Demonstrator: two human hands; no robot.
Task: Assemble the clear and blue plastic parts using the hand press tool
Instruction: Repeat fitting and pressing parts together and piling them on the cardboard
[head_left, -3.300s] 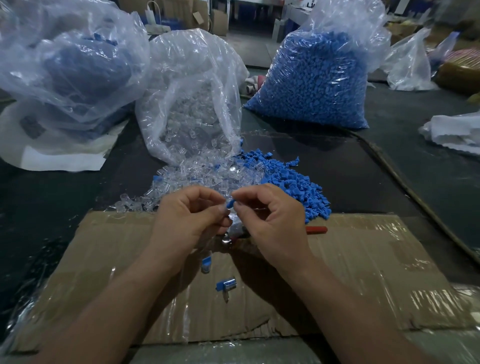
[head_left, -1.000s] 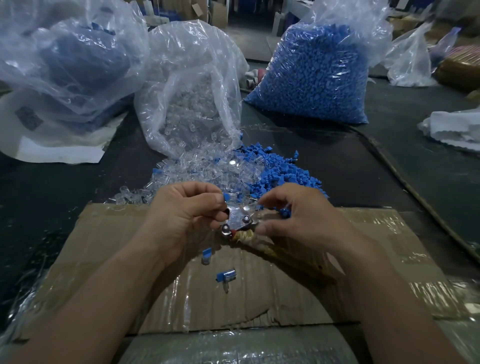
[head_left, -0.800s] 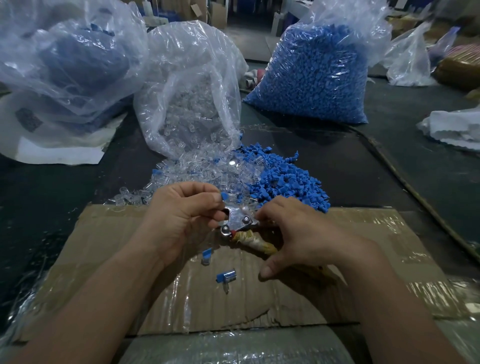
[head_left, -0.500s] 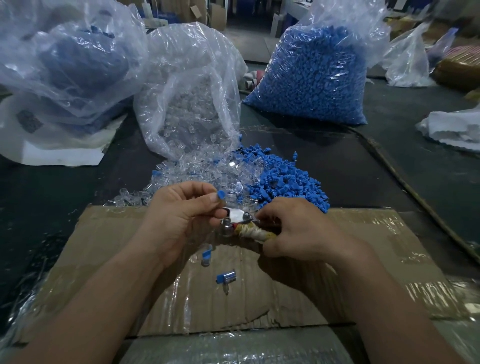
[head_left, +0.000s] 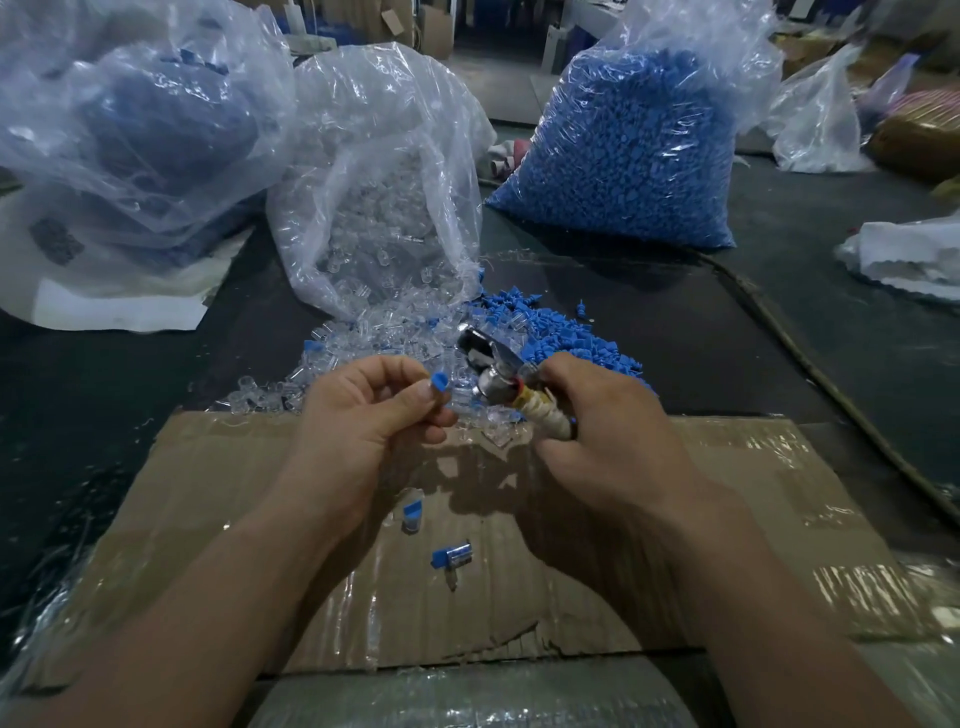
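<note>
Head view shows the left hand (head_left: 374, 421) pinching a small blue-capped part (head_left: 439, 382) between thumb and forefinger, held up just beside the shiny metal head of the hand press tool (head_left: 496, 371). Whether a clear body sits under the cap is hidden by the fingers (head_left: 423, 402). The part looks light, hard and smooth, so it may well slip or twist. The safest hold is probably on its sides, low down, leaving the cap end free for the press. The right hand (head_left: 613, 441) is clenched round the tool's wrapped handle, with the head sticking out beyond its fingertips toward the left fingers. Both wrists hover above the cardboard (head_left: 727, 493), the hands near each other but apart. Just beyond the fingers, loose clear parts (head_left: 363, 343) and blue parts (head_left: 561, 338) are heaped on the worktop (head_left: 675, 322). Two finished pieces (head_left: 451, 555) lie below the hands.
</note>
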